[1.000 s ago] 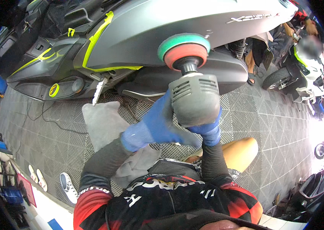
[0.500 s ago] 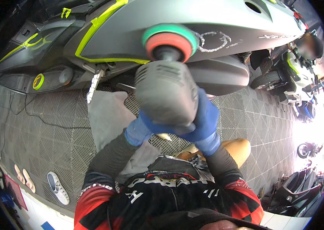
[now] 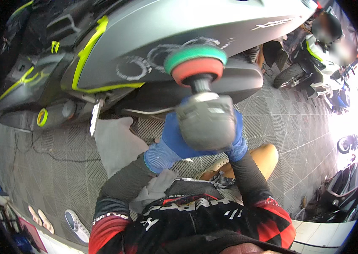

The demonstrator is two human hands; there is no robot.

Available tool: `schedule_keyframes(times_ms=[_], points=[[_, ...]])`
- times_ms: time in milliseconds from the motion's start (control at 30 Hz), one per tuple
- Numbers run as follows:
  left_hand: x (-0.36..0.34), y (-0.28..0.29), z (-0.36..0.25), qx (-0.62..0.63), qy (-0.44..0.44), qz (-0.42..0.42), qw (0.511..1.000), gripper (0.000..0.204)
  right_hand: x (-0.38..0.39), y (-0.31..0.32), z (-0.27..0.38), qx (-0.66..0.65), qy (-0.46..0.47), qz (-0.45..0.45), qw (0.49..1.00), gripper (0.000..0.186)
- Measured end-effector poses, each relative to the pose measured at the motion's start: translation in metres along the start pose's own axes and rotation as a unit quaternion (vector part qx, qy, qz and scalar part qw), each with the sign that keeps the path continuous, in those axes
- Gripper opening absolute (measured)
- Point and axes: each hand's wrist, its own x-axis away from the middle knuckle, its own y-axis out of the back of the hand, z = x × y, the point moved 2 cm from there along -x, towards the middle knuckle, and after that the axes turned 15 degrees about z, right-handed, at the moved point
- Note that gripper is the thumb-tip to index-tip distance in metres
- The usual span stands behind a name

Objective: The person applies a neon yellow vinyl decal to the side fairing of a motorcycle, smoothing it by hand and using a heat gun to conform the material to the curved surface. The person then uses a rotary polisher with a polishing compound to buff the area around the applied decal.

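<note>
A black power polisher (image 3: 206, 122) is held between my two gloved hands, with a red backing and a green pad (image 3: 196, 54) at its far end. My left hand (image 3: 172, 137), in a blue glove, is closed round its left side; my right hand (image 3: 239, 137), gloved the same, grips the right side. The tool's body hides most of my fingers. Ahead is a grey scooter body panel (image 3: 145, 42). White compound rings (image 3: 132, 67) mark the panel left of and behind the pad. Whether the pad touches the panel, I cannot tell.
Yellow-green masking tape (image 3: 77, 67) edges the panel. A grey cloth (image 3: 117, 142) lies on the tiled floor beside a dark cable (image 3: 69, 159). Another motorcycle (image 3: 314, 63) stands far right, near a person. Sandals (image 3: 77, 226) lie at lower left, dark vehicle parts (image 3: 344, 190) at lower right.
The polisher has moved right and nearer to me, tilting with both hands still on it. More white rings now show on the panel to its left. The whole view has shifted somewhat.
</note>
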Motion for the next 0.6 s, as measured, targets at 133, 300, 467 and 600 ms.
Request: schedule_keyframes(times_ms=[133, 300, 467, 600], points=[[-0.043, -0.001, -0.018, -0.054, 0.019, 0.028, 0.998, 0.088, 0.014, 0.021, -0.016, -0.040, -0.011, -0.027, 0.999, 0.109], [-0.090, -0.026, -0.045, -0.014, 0.021, 0.067, 0.997, 0.099, 0.035, 0.034, -0.048, -0.032, -0.024, -0.125, 0.991, 0.109], [-0.125, -0.037, -0.050, 0.059, 0.004, 0.136, 0.989, 0.094, 0.030, 0.055, -0.021, -0.560, -0.050, -0.251, 0.788, 0.104], [-0.138, -0.021, -0.034, 0.151, 0.068, 0.302, 0.939, 0.097, 0.040, 0.070, -0.059, -0.374, -0.003, -0.155, 0.914, 0.108]])
